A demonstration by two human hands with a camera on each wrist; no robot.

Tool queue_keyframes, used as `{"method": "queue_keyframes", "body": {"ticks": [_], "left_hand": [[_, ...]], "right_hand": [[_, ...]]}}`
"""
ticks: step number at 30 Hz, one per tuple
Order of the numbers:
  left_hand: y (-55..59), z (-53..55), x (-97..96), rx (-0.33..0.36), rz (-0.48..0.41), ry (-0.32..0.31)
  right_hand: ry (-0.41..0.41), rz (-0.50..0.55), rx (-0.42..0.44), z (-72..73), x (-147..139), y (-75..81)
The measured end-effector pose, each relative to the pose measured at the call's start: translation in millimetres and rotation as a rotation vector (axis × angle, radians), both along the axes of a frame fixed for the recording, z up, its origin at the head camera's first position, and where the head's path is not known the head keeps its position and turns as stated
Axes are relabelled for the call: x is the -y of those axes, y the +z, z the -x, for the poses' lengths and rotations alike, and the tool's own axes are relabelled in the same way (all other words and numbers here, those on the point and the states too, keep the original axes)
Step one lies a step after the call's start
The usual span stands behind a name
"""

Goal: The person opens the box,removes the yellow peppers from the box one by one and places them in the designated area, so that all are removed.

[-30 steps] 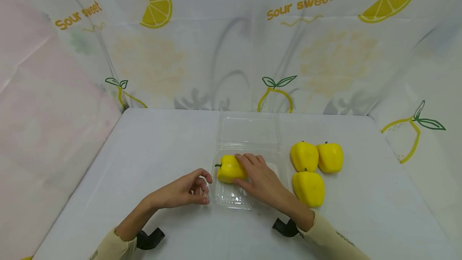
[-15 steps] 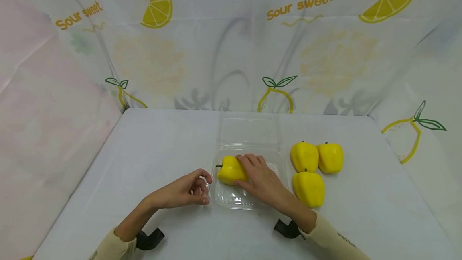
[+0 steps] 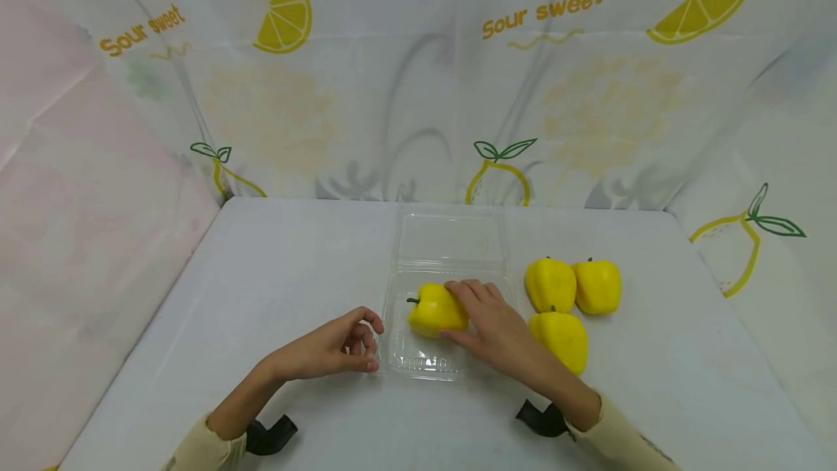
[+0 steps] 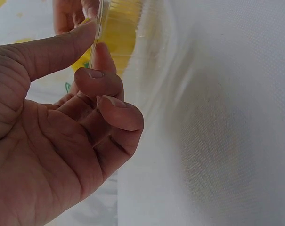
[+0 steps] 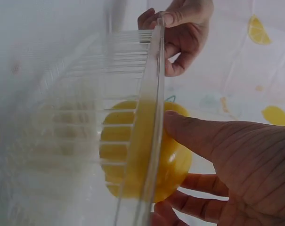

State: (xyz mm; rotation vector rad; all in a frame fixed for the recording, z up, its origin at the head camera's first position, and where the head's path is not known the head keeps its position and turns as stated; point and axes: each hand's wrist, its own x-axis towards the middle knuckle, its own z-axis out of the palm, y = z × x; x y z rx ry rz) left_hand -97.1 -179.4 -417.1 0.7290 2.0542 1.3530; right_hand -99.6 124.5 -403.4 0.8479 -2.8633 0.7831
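A clear plastic clamshell container [image 3: 399, 355] lies open on the table, its lid [image 3: 451, 235] folded back. Inside its base, my right hand [image 3: 493, 329] grips a yellow bell pepper [image 3: 433, 311] from the right, thumb in front and fingers behind. The pepper lies on its side with its green stem to the left. At the container's left edge my left hand [image 3: 333, 346] pinches the rim [image 4: 101, 28] with thumb and fingertip, the other fingers curled loosely. Through the ribbed container wall [image 5: 133, 70] in the right wrist view, the pepper's lower part shows.
Three more yellow bell peppers stand close together right of the container: one at the back left [image 3: 551, 284], another at the back right [image 3: 598, 286] and a nearer one [image 3: 562, 340]. A white cloth covers the table [image 3: 294, 260]; lemon-printed cloth walls [image 3: 366, 93] enclose it.
My right hand has shifted the bell pepper to the right within the container, away from its left wall. The left hand stays at the rim.
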Motion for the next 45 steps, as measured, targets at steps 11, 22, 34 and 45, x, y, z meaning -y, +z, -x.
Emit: {"method": "queue_keyframes", "body": {"ticks": [11, 22, 34, 45], "left_hand": [[-2.4, -0.2, 0.9, -0.006, 0.008, -0.003], [-2.3, -0.8, 0.8, -0.016, 0.017, 0.002], [-1.5, -0.5, 0.0, -0.016, 0.002, -0.012], [-2.7, 0.2, 0.7, -0.015, 0.002, -0.011]], "right_hand": [[0.005, 0.013, 0.037, -2.0, -21.0, 9.4], [-0.037, 0.004, 0.063, -4.3, -36.8, 18.0], [-0.045, -0.021, 0.019, -4.3, -55.4, 25.8], [-0.061, -0.026, -0.005, -3.8, -72.3, 31.3]]}}
